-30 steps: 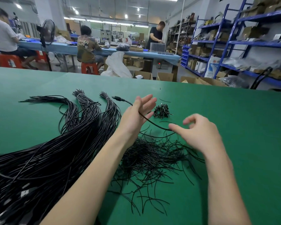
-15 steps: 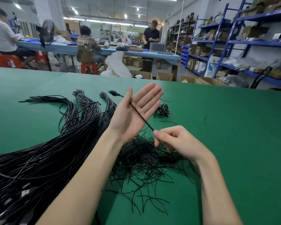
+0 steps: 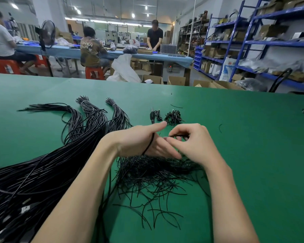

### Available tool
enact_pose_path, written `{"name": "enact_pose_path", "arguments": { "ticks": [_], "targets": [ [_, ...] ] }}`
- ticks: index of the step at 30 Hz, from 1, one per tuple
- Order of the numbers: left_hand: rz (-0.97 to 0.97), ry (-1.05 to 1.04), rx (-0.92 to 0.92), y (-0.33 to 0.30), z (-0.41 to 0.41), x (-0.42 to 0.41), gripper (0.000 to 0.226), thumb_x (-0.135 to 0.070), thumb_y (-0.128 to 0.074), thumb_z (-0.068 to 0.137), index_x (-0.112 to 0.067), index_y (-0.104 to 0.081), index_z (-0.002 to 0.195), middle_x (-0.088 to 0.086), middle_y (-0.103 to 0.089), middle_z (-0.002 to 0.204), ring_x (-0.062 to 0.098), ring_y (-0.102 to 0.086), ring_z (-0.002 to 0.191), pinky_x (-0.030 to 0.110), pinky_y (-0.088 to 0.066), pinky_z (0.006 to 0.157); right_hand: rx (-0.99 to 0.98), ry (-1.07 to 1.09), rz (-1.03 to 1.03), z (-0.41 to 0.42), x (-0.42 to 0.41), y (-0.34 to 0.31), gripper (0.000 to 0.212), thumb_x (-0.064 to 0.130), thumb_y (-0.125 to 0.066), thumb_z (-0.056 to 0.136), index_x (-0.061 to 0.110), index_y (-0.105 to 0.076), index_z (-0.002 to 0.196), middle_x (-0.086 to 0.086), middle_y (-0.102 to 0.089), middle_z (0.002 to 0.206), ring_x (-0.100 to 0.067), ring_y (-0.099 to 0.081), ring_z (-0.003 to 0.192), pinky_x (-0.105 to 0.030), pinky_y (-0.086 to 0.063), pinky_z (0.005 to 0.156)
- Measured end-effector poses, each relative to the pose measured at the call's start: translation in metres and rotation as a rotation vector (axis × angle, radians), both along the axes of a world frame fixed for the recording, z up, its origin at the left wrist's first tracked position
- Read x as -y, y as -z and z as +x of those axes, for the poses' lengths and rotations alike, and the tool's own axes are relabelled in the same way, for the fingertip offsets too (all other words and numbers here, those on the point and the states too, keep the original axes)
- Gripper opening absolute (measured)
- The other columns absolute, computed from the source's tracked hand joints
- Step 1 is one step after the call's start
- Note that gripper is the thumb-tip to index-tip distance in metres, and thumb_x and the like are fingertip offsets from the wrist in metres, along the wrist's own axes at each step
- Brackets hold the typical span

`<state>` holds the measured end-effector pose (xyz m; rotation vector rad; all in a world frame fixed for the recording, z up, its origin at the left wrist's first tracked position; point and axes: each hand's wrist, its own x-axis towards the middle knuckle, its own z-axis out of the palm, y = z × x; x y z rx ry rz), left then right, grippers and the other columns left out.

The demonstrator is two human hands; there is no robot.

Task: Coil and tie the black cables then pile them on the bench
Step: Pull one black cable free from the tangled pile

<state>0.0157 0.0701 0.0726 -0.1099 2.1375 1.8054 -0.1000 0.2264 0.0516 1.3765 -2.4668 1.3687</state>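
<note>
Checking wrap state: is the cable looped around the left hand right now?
Yes, a black cable runs across the back of the left hand, while the right hand pinches its other stretch.

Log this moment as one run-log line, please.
step: coiling | left hand: cable wrapped around it | right hand: pinching cable end | finished coils: small pile on bench
</note>
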Motion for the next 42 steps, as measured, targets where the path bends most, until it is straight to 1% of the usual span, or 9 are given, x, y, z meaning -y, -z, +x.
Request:
{"name": "enact_pose_path", "arguments": {
  "ticks": [4,9,14,19,23,27,32,36,42],
  "targets": [
    [-0.136,-0.151,-0.042,0.002,-0.007,-0.011,0.077,-0.065,-0.024,0.099,-0.008,-0.060,0.137,0.005,-0.065,0.135,0.012,-0.057,0.130,0.037,-0.032,0.121,-0.125,0.100,0.013,0.008,0.011,-0.010,0.019,0.052,-0.057,0.067,0.045,-0.070,0.078,0.021,-0.064,0.064,-0.004,-0.055,0.057,-0.024,-0.039,0.055],
    [-0.232,-0.286,-0.195,0.003,-0.007,-0.009,0.061,-0.069,-0.011,0.100,-0.048,-0.043,0.147,-0.029,-0.047,0.144,0.002,-0.045,0.136,0.048,-0.040,0.111,-0.003,-0.009,-0.121,0.011,0.012,-0.018,0.011,0.032,-0.068,0.092,0.032,-0.075,0.083,0.021,-0.065,0.064,-0.001,-0.050,0.050,-0.010,-0.036,0.050],
    [0.298,-0.477,-0.397,0.005,-0.011,0.003,0.059,-0.058,-0.010,0.105,-0.038,-0.044,0.149,-0.013,-0.052,0.149,0.016,-0.049,0.138,0.057,-0.039,0.111,0.221,-0.176,-0.199,0.013,0.012,-0.017,0.017,0.028,-0.063,0.100,0.030,-0.071,0.085,0.004,-0.071,0.067,-0.012,-0.058,0.056,-0.037,-0.055,0.059],
    [0.802,-0.316,-0.569,-0.001,-0.003,0.014,0.060,-0.052,-0.014,0.107,-0.022,-0.044,0.149,0.001,-0.050,0.152,0.031,-0.049,0.139,0.052,-0.047,0.107,0.323,-0.343,-0.062,0.013,0.020,0.008,0.035,0.040,-0.058,0.103,0.023,-0.075,0.077,0.004,-0.055,0.059,-0.012,-0.055,0.058,-0.026,-0.047,0.065],
    [0.858,-0.269,-0.572,-0.001,-0.003,0.011,0.062,-0.049,-0.017,0.107,-0.014,-0.052,0.145,0.007,-0.052,0.150,0.038,-0.051,0.135,0.051,-0.049,0.105,0.411,-0.442,0.027,0.011,0.022,0.025,0.054,0.065,-0.053,0.095,0.022,-0.078,0.077,-0.001,-0.047,0.060,-0.011,-0.058,0.064,-0.017,-0.044,0.073],
    [0.736,-0.144,-0.473,0.000,0.001,0.010,0.067,-0.052,-0.019,0.105,-0.009,-0.058,0.139,0.010,-0.054,0.148,0.040,-0.053,0.132,0.050,-0.050,0.104,0.327,-0.252,0.108,0.000,0.018,0.031,0.070,0.094,-0.064,0.062,0.027,-0.081,0.079,0.000,-0.057,0.061,-0.016,-0.052,0.063,-0.034,-0.046,0.072],
    [0.353,-0.008,-0.174,0.002,0.002,0.011,0.077,-0.057,-0.018,0.105,0.000,-0.062,0.133,0.020,-0.061,0.137,0.036,-0.057,0.129,0.051,-0.044,0.110,-0.080,0.013,0.044,-0.015,0.009,0.020,0.013,0.045,-0.072,0.064,0.038,-0.067,0.073,0.013,-0.063,0.073,-0.019,-0.060,0.078,-0.044,-0.055,0.074],
    [0.173,-0.039,-0.054,0.002,0.003,0.012,0.079,-0.062,-0.011,0.103,-0.014,-0.069,0.128,0.010,-0.066,0.134,0.030,-0.059,0.128,0.050,-0.037,0.116,-0.168,0.057,0.019,-0.014,0.004,0.005,0.016,0.033,-0.072,0.063,0.046,-0.068,0.071,0.013,-0.058,0.072,-0.004,-0.053,0.077,-0.028,-0.039,0.061],
    [0.054,-0.146,-0.059,0.005,-0.002,0.013,0.082,-0.060,-0.009,0.104,-0.015,-0.076,0.115,0.002,-0.068,0.131,0.014,-0.059,0.128,0.042,-0.033,0.118,-0.177,0.166,0.060,-0.008,0.001,-0.007,0.013,0.058,-0.076,0.071,0.046,-0.070,0.072,0.028,-0.065,0.076,0.007,-0.056,0.072,-0.023,-0.034,0.059]
  ]
}}
